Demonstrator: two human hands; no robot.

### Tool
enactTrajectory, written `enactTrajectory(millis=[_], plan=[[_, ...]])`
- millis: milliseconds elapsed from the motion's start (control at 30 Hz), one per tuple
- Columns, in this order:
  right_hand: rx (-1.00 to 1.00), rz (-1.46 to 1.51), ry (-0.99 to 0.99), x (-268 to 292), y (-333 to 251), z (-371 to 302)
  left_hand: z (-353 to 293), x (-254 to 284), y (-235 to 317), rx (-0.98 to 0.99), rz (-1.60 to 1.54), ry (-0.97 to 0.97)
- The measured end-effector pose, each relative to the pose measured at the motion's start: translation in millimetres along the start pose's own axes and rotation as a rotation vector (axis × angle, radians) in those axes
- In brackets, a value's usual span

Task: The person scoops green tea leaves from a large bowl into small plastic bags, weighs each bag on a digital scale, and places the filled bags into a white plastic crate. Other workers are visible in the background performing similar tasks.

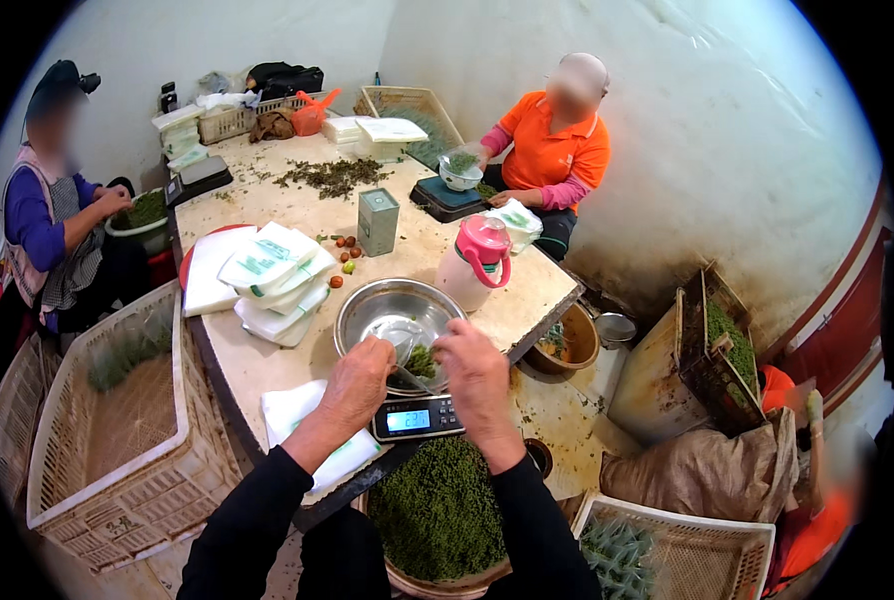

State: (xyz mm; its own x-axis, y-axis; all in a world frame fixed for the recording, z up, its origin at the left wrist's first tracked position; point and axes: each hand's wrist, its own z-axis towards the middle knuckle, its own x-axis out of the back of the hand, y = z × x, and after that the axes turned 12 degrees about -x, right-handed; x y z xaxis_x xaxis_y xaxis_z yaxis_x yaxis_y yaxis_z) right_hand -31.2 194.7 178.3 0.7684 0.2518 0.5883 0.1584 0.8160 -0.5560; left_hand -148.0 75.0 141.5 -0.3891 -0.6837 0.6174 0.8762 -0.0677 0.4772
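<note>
the left hand point(360, 378) has its grip pinching a clear bag point(404, 350) over the bowl point(365, 308) on the scale point(417, 418). the right hand point(475, 380) is close by; i cannot tell its grip. green bits point(422, 361) show between the hands, by the desk's point(422, 240) edge.

Walls point(747, 170): white, two meeting in a corner opposite you | brown grime point(657, 280) low on the wall to your right | table point(417, 240) before you: pale worn top, dark edge | floor point(577, 410) right of it: pale, stained | dark red door point(832, 315), far right | light: pale glare high on the right-hand wall
</note>
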Motion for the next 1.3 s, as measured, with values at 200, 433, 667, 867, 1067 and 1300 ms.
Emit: enactTrajectory(millis=[200, 433, 667, 867, 1067, 1300], plan=[[-0.151, 0.293, -0.035, 14, -7, 11, -1, 8, 5, -0.068, -0.010, 0.088], [-0.319, 0.501, -0.085, 48, -19, 5, 22, 46, 74, -0.157, -0.111, 0.250], [-0.346, 0.682, -0.346, 70, -33, -53, -12, 23, 95, -0.077, -0.250, -0.050], [-0.510, 0.600, -0.568, 64, -22, -143, -93, -33, 109, 0.450, -0.760, 0.055], [-0.706, 0.416, -0.391, 63, -18, -182, -135, -37, 114, 0.529, -0.797, 0.011], [-0.933, 0.602, -0.347, 50, -7, -192, -135, -37, 115, 0.492, -0.565, 0.110]])
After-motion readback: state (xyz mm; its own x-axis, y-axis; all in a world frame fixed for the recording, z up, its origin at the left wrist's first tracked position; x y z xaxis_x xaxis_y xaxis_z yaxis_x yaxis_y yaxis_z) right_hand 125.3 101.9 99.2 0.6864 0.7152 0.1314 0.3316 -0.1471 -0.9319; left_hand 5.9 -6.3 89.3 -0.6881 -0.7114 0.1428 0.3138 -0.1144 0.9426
